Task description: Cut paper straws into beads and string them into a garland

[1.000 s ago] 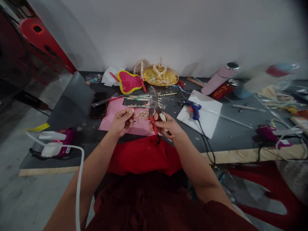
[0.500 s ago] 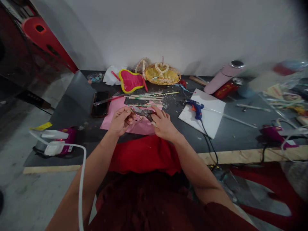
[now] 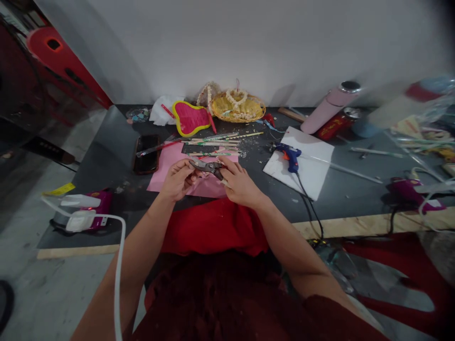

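My right hand [image 3: 240, 184] is wrapped round the handles of a pair of pruning shears [image 3: 208, 166], whose blades point left. At the blade tips my left hand [image 3: 178, 179] is closed in a pinch; whatever its fingers hold is too small to make out. Both hands are above a pink sheet of paper [image 3: 161, 175]. Just beyond them, several thin patterned sticks [image 3: 213, 142] lie across the sheet and the dark table. Small pale scraps are scattered about the sticks and below the shears.
A phone [image 3: 146, 154] lies left of the paper. Behind are a pink-and-yellow board [image 3: 192, 118] and a wicker basket [image 3: 220, 113]. To the right, a blue glue gun [image 3: 292, 158] rests on a white board [image 3: 316, 175], near a pink flask [image 3: 330, 106]. A power strip [image 3: 101, 208] with a white cable stands front left.
The shears' blades have shifted slightly left, closer to the pinched fingers of my left hand. Both hands keep their grips. The whole view has tilted a little.
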Demonstrator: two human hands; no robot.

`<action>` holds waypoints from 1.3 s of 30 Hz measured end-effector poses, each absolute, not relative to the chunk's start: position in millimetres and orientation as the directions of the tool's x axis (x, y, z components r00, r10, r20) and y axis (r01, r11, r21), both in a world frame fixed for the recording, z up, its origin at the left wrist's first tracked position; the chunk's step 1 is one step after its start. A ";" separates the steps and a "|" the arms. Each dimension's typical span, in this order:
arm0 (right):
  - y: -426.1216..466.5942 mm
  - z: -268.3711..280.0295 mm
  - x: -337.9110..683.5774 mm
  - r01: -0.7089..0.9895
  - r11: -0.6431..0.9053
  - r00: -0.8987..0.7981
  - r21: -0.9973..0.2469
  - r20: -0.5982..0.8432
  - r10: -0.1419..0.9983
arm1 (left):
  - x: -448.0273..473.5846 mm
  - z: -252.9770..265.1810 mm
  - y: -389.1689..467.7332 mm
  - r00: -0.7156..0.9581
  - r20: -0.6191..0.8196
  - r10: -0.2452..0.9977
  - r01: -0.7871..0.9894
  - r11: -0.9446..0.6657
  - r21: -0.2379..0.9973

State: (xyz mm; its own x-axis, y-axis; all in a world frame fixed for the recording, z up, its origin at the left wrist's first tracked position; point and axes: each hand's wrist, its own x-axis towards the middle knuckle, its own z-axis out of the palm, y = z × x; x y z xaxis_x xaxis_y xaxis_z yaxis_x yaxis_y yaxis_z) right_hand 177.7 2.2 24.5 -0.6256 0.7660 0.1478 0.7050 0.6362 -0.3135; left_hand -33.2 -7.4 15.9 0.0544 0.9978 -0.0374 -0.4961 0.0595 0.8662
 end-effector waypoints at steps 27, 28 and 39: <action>0.9 20.2 170.8 0.750 0.562 -0.540 -0.349 0.167 0.825 | -27.1 13.9 -9.5 0.059 0.012 0.998 -0.478 0.018 0.878; 0.7 21.1 170.9 0.752 0.560 -0.539 -0.347 0.164 0.826 | -26.3 14.2 -9.8 0.051 0.012 0.999 -0.481 0.014 0.876; -1.7 25.3 171.1 0.802 0.522 -0.505 -0.291 0.138 0.852 | -23.9 12.3 -10.5 0.050 -0.039 0.998 -0.518 0.060 0.853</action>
